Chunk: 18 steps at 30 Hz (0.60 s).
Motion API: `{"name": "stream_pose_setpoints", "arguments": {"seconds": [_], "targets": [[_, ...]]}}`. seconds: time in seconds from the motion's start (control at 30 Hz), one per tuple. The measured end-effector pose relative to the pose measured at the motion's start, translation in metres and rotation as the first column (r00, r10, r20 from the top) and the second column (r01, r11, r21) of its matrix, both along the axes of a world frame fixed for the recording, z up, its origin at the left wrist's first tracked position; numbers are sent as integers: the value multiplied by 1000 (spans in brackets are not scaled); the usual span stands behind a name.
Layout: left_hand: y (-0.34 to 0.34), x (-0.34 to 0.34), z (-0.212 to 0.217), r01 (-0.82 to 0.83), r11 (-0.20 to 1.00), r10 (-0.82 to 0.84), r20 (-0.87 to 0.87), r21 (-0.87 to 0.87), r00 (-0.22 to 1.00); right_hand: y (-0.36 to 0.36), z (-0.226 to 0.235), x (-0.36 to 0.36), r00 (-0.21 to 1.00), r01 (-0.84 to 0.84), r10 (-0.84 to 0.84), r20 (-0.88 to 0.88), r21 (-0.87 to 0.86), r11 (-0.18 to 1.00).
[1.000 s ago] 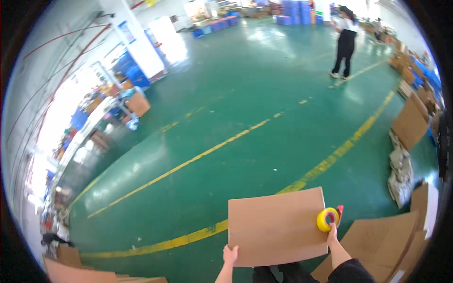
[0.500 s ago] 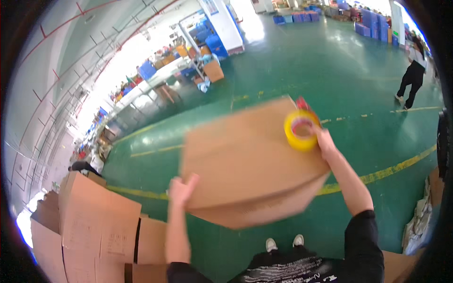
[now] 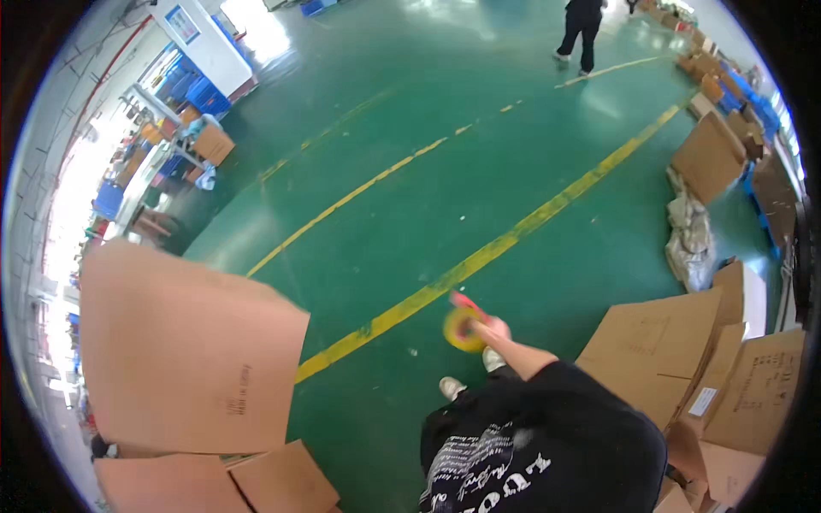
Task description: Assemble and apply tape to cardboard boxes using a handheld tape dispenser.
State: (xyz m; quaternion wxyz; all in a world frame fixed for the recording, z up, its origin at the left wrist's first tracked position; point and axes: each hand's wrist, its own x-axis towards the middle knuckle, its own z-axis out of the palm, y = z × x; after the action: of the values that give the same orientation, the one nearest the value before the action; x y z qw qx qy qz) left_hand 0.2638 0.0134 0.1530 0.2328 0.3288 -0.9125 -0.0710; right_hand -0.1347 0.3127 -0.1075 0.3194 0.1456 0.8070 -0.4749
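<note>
My right hand [image 3: 499,328] is closed on a tape dispenser [image 3: 466,304] with a red front end. A roll of yellow tape [image 3: 462,332] sits on it. The hand is low in front of my body, above my shoes, and touches no carton. At the left a large brown cardboard carton [image 3: 192,342] with dark print stands tilted over other cartons. My left hand and forearm do not show; the carton may be hiding them.
Below the large carton are more brown cartons [image 3: 286,483]. Flattened and folded cardboard [image 3: 654,342] leans at the right, near a crumpled pale plastic sack [image 3: 689,231]. Yellow lines [image 3: 513,235] cross the green floor. Another person [image 3: 583,34] stands far ahead.
The carton has gone from between my hands to the left, over the other cartons. My right hand has left it and dropped with the tape dispenser. The view has turned right and downward.
</note>
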Motion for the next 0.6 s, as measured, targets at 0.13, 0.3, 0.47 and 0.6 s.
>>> {"name": "stream_pose_setpoints", "arguments": {"seconds": [0.13,0.3,0.47,0.6], "targets": [[57,96,-93,168,980,-197,386,108,901,248,11,102,913,406,-396,-96,300,863],[80,84,-204,359,897,-435,672,259,600,443,-2,185,622,748,-750,-226,457,482],[-43,-12,-320,-81,936,-138,567,343,812,367,9,114,603,770,-771,-205,402,495],[-146,-213,-232,-32,881,33,8,472,999,320,-41,84,580,813,-783,-223,96,575]]}}
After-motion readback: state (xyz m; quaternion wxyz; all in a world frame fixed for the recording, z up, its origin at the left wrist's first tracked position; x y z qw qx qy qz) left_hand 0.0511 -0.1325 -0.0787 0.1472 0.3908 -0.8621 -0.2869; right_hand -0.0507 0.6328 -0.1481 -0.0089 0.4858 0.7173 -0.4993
